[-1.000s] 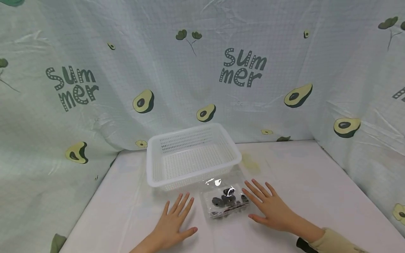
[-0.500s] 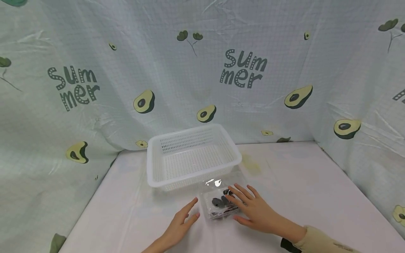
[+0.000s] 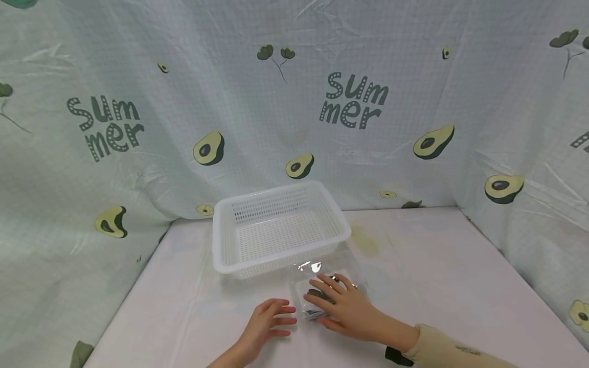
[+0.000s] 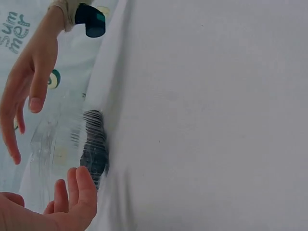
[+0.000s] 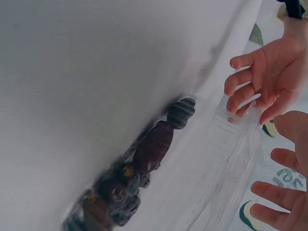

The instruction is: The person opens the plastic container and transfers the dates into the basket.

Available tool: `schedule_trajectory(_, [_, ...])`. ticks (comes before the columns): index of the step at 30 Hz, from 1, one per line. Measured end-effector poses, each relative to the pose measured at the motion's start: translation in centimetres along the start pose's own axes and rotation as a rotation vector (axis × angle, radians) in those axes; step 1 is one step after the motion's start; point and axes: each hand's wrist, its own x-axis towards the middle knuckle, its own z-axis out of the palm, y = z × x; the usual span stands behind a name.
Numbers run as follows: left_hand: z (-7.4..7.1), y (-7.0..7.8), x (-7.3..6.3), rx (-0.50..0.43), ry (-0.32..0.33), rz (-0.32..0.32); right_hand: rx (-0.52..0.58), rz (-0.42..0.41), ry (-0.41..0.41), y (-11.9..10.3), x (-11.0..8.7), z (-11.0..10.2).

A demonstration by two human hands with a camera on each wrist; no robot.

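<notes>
A clear plastic package (image 3: pixel 301 292) lies flat on the table in front of the basket. Inside it are several small dark, glossy pieces (image 5: pixel 153 147), purplish to black; their kind cannot be told. My right hand (image 3: pixel 350 309) reaches over the package with fingers spread, covering part of it; whether it touches the plastic is unclear. To the package's left, my left hand (image 3: pixel 266 328) hovers with relaxed, slightly bent fingers, its tips close to the near left edge. The left wrist view has the left hand (image 4: pixel 62 207) beside the package's dark contents (image 4: pixel 94 144). Neither hand holds anything.
A white perforated plastic basket (image 3: pixel 280 258) stands behind the package, with nothing in it. White cloth covers the table (image 3: pixel 442 276). A sheet printed with avocados and lettering (image 3: pixel 257 102) hangs behind and at both sides.
My right hand has moved left, from beside the package to over it. The left hand has turned from palm down onto its side and its fingers have bent towards the package.
</notes>
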Motion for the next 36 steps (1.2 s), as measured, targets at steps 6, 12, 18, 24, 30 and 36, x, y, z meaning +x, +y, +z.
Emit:
schedule_trajectory(6, [0.3,-0.3,0.2,-0.127,-0.051,-0.063,0.0,-0.024,0.0,-0.6,1.0,0.4])
schedule_trajectory(12, [0.9,-0.6,0.3,-0.186,-0.022,-0.12,-0.008,-0.015,0.041,-0.9,1.4,0.8])
schedule_trajectory(18, [1.2,-0.8,0.5,-0.247,-0.006,-0.16,-0.012,0.002,0.054,-1.0,1.7,1.1])
schedule_trajectory(24, [1.4,-1.1,0.7,-0.307,0.004,-0.177,-0.027,0.031,0.038,-1.3,1.9,1.1])
schedule_trajectory(30, [1.7,-1.1,0.8,-0.323,-0.009,-0.164,-0.022,0.044,0.036,-1.5,1.8,1.1])
schedule_trajectory(36, [1.7,-1.3,1.1,-0.317,-0.009,-0.133,-0.02,0.034,0.039,-1.5,1.7,1.0])
